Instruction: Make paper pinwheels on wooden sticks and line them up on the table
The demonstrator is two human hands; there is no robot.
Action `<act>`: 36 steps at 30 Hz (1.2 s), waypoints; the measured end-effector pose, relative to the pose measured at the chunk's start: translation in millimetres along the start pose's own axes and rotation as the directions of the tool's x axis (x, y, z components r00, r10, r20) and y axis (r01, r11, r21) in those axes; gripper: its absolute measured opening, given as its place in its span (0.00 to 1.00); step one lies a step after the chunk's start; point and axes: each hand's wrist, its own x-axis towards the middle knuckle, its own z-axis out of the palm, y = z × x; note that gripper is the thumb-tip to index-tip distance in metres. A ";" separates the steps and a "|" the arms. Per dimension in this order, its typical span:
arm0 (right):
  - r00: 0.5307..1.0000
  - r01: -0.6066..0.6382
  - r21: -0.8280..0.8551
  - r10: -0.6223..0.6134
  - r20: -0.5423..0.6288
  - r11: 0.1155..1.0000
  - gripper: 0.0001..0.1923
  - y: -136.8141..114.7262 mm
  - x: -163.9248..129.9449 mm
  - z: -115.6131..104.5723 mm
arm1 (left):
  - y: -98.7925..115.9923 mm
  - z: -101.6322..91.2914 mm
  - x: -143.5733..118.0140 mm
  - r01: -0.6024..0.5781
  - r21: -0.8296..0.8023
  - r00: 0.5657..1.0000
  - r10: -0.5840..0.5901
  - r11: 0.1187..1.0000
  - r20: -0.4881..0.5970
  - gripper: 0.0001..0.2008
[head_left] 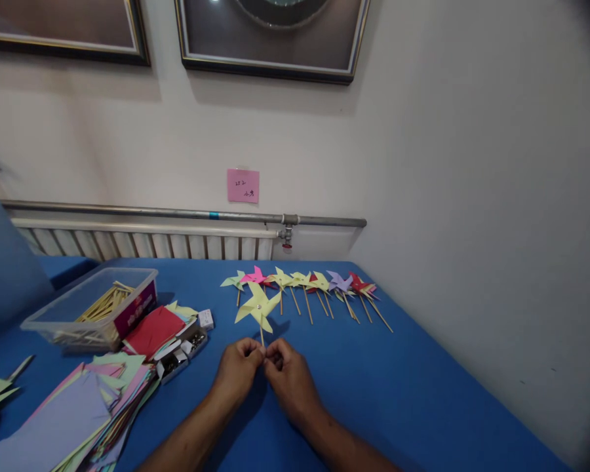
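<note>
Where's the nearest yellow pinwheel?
In the head view, the yellow pinwheel is just left of centre, its stick held by left hand and right hand, in front of the pinwheel row.

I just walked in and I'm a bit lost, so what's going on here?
Someone's left hand and right hand are together on the lower part of the stick of a yellow pinwheel, above a blue table. More pinwheels lie in a row toward the back. Off to the left are a clear box with sticks in it and a pile of coloured paper.
</note>
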 end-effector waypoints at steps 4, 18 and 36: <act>0.998 0.011 -0.071 -0.016 -0.067 0.997 0.03 -2.3 11.9 -12.2 | -4.1 2.2 -0.4 -0.008 0.043 1.000 0.008 0.999 0.007 0.17; 0.922 -0.174 -0.616 -0.093 -0.376 0.768 0.06 38.1 93.4 -124.0 | -4.0 4.9 -9.4 -0.067 0.305 0.992 0.030 0.950 0.123 0.11; 0.937 -0.191 -0.831 -0.156 -0.313 0.523 0.08 36.8 98.7 -140.8 | -1.7 5.9 -17.4 -0.169 0.543 0.978 0.070 0.822 0.199 0.11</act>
